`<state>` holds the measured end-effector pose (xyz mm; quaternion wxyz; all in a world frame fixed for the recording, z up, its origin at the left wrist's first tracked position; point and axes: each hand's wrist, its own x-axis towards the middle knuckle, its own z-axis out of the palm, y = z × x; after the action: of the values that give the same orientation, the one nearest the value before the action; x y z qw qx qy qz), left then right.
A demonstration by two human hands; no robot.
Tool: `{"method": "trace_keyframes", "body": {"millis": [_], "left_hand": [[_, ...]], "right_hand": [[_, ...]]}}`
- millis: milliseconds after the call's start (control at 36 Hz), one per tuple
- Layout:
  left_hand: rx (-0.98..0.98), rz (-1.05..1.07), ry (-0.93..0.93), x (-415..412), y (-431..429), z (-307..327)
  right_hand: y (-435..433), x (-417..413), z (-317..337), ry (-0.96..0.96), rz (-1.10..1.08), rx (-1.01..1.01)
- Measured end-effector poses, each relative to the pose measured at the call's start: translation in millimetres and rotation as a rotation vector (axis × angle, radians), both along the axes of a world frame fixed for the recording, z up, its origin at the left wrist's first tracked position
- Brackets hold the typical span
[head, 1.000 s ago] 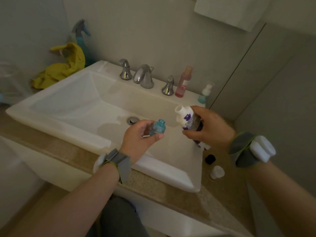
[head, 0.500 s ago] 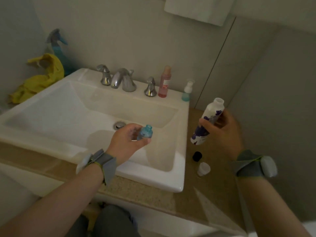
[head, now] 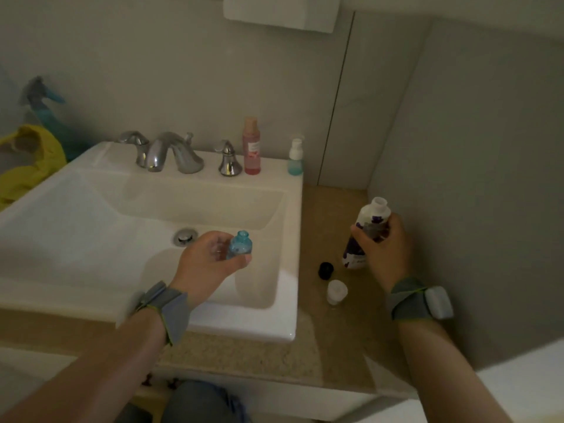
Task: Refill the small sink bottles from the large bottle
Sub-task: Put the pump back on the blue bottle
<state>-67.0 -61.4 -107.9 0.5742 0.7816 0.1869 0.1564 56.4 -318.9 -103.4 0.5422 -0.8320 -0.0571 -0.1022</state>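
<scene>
A small blue bottle [head: 240, 248] is held uncapped over the basin of the sink [head: 287, 326], mouth upward, pinched between the thumb and curled fingers of the left hand [head: 207, 265]. The large bottle [head: 366, 236], white with purple print, is gripped round its middle by the right hand [head: 389, 248] over the bench [head: 320, 355] to the right of the sink, well apart from the small one. Its neck is open and it is tilted only slightly. Whether its base touches the bench cannot be told. A black cap [head: 326, 269] and a white cap [head: 337, 291] lie on the bench just beside it. A pink bottle [head: 251, 146] and a small pump bottle [head: 295, 158] stand on the sink's back ledge.

Nothing is being poured, and how full the blue bottle is cannot be read. With the large bottle upright and low beside the caps, setting it down is judged to be the step in hand. If so, the next move calls for the right hand to be freed, the matching cap to be chosen from the two, and the blue bottle to be kept level while it is closed. Should more liquid be needed, the two mouths must instead be brought together over the basin, so that spills are caught.
</scene>
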Motion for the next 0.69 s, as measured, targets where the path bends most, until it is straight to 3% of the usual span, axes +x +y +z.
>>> {"method": "trace_keyframes", "body": {"millis": [583,694], "left_hand": [[0.014,-0.012,0.016,-8,-13,8],[-0.002,-0.016,0.022,-13,-13,5]], "right_hand": [[-1,-16,-12,0.111,0.042,0.031],[-6,-32,-19,0.214,0.011,0.002]]}}
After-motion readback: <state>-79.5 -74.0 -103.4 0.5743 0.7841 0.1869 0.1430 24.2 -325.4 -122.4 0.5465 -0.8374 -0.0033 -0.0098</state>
